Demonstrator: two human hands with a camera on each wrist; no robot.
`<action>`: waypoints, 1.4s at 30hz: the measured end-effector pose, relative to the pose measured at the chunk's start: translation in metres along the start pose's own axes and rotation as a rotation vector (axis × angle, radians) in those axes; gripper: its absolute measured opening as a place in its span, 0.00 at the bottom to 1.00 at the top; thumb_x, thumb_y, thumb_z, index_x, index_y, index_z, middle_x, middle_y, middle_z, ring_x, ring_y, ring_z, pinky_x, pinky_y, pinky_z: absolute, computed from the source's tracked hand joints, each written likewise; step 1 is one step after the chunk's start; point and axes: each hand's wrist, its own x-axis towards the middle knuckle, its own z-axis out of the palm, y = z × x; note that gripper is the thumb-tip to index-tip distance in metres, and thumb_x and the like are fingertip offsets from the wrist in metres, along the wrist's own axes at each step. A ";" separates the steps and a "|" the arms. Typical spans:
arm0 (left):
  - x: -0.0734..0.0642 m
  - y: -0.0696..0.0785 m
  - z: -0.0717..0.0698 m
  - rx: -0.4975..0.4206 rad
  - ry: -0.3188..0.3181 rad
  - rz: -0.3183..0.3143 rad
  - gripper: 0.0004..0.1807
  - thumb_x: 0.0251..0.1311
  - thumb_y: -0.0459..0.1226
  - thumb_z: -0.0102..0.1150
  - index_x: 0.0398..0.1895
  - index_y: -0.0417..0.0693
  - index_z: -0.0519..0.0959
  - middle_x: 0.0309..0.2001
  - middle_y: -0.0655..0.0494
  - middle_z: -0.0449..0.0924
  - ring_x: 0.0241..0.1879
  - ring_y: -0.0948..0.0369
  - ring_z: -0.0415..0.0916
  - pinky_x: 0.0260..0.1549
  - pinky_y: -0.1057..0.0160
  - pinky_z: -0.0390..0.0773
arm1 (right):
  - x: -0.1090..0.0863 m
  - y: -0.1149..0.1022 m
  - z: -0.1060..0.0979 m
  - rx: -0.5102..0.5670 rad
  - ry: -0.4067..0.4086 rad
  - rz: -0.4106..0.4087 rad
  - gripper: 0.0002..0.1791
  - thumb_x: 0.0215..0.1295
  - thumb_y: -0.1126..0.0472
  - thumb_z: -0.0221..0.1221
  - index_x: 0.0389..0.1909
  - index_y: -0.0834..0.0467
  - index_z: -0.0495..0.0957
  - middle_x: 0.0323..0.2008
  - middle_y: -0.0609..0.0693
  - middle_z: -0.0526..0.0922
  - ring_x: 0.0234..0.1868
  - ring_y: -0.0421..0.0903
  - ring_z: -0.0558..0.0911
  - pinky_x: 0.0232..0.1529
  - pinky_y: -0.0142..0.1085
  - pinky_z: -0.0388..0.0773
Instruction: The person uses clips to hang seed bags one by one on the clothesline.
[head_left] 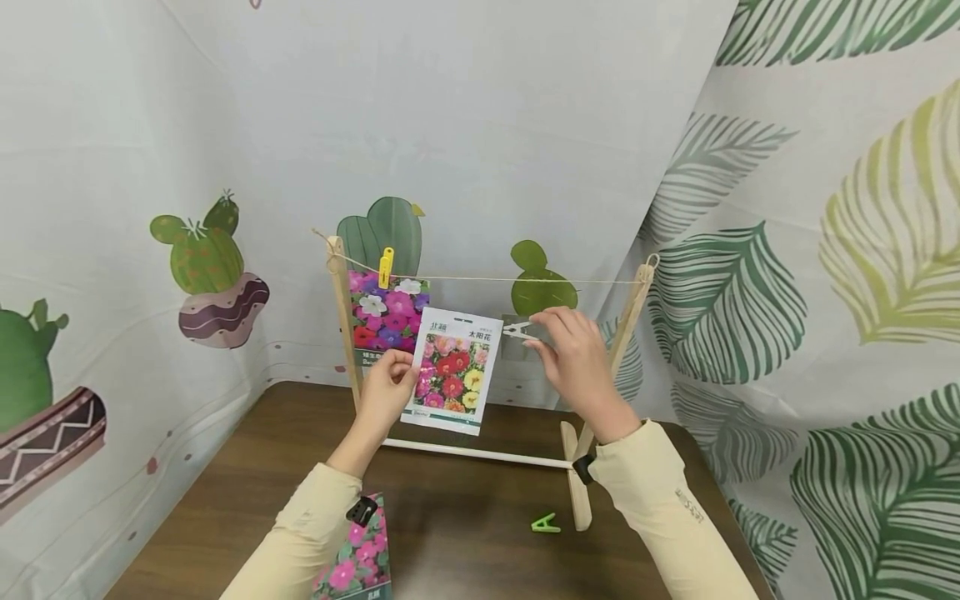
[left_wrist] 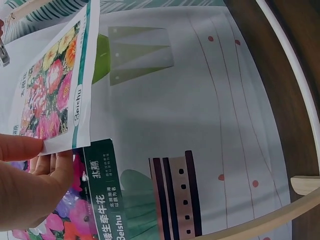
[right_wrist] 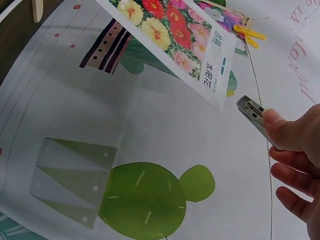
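My left hand (head_left: 386,390) pinches the left edge of a white seed packet (head_left: 453,373) printed with red, pink and yellow flowers. The packet is held upright, its top below a thin string (head_left: 480,278). A pale grey clothespin (right_wrist: 255,112) is between the thumb and fingers of my right hand (head_left: 579,358), its tip beside the packet's upper right corner. In the right wrist view a gap shows between that tip and the packet. Further left, a yellow clothespin (head_left: 386,268) clips a second flower packet (head_left: 388,310) on the string, partly hidden behind the held one.
Two wooden posts (head_left: 628,321) carry the string, with a white rod (head_left: 480,452) joining them low down. A green clothespin (head_left: 545,523) lies on the brown table (head_left: 465,508). Another pink-flowered packet (head_left: 367,557) lies near the front, partly under my left sleeve. Plant-patterned cloth hangs behind.
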 end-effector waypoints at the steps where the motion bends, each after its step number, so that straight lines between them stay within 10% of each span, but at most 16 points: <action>1: 0.001 0.000 0.000 -0.008 0.004 0.000 0.05 0.62 0.28 0.55 0.40 0.36 0.75 0.30 0.46 0.82 0.28 0.59 0.72 0.32 0.64 0.70 | 0.002 0.000 -0.001 -0.001 0.001 -0.002 0.18 0.52 0.66 0.70 0.44 0.64 0.78 0.41 0.57 0.80 0.42 0.56 0.77 0.41 0.51 0.72; 42: 0.023 0.026 0.009 -0.225 -0.021 -0.084 0.07 0.64 0.30 0.55 0.42 0.35 0.75 0.38 0.41 0.83 0.30 0.63 0.69 0.30 0.67 0.67 | 0.051 -0.001 -0.010 -0.037 -0.025 -0.033 0.15 0.54 0.65 0.68 0.43 0.63 0.80 0.41 0.56 0.82 0.43 0.54 0.76 0.42 0.46 0.71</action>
